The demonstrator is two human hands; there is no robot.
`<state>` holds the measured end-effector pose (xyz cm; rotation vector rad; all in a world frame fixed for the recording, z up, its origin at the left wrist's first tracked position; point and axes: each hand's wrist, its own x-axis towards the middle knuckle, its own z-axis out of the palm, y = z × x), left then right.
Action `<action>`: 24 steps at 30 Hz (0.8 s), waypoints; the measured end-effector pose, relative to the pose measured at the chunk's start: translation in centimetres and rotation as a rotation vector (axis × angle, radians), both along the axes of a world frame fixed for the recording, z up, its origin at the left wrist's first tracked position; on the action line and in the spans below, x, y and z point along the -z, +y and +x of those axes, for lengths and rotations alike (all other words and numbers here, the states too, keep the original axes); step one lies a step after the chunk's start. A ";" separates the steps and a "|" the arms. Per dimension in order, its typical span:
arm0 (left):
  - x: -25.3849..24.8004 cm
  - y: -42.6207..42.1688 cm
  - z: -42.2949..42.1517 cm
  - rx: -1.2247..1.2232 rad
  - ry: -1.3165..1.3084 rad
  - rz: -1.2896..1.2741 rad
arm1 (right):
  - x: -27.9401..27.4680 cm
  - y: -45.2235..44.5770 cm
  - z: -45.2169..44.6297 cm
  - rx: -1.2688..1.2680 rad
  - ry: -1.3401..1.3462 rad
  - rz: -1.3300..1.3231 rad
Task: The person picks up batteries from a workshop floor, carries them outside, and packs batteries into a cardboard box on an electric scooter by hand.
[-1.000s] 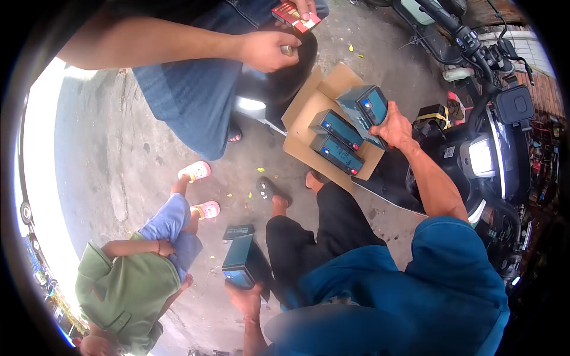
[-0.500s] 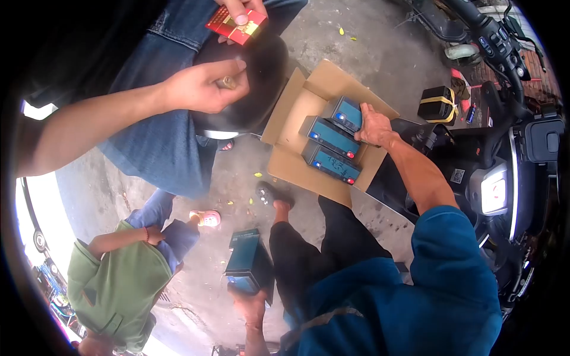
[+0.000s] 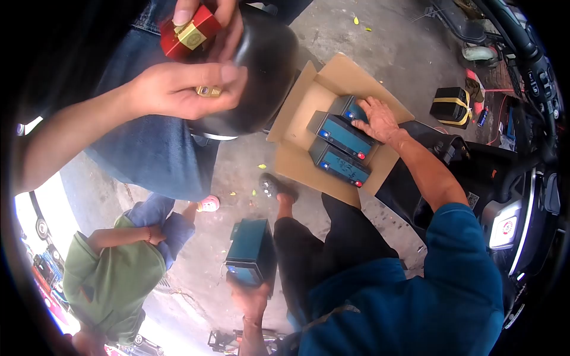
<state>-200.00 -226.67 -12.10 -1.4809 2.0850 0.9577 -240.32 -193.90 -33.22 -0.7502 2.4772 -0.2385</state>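
Observation:
My left hand (image 3: 250,298), at the lower middle, has its fingers wrapped round the near end of a teal and black battery block (image 3: 244,244) beside my left leg. An open cardboard box (image 3: 294,160) stands at the upper middle. Inside it, two teal battery blocks (image 3: 346,137) (image 3: 341,166) lie side by side, with blue and red terminals on top. A third one (image 3: 351,109) sits behind them. My right hand (image 3: 380,120) rests on this third block, fingers and thumb spread apart, its far end hidden.
A person in jeans (image 3: 142,157) at the upper left holds a red packet (image 3: 189,32) and a small gold object (image 3: 208,91) beside a black seat (image 3: 261,65). Someone in green (image 3: 113,279) stands lower left. A scooter (image 3: 504,228) is at right; a strapped black block (image 3: 451,108) lies beyond.
The third block has gone from tilted above the box to down inside it, and my right fingers have spread on top. The neighbouring person's hands have come lower and further left.

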 end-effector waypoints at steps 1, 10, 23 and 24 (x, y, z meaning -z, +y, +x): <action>-0.1 0.3 -0.7 0.001 -0.001 -0.002 | 0.2 -2.8 0.3 -0.140 0.163 -0.054; -1.0 1.8 -5.8 0.043 -0.064 0.023 | 6.4 -9.9 3.0 -0.265 -0.235 0.254; -3.3 1.6 -12.5 0.348 0.242 -0.003 | 5.4 -12.7 3.9 -0.386 -0.220 0.402; -3.9 1.5 -14.4 0.352 0.207 0.032 | 5.4 -12.5 3.9 -0.385 -0.233 0.404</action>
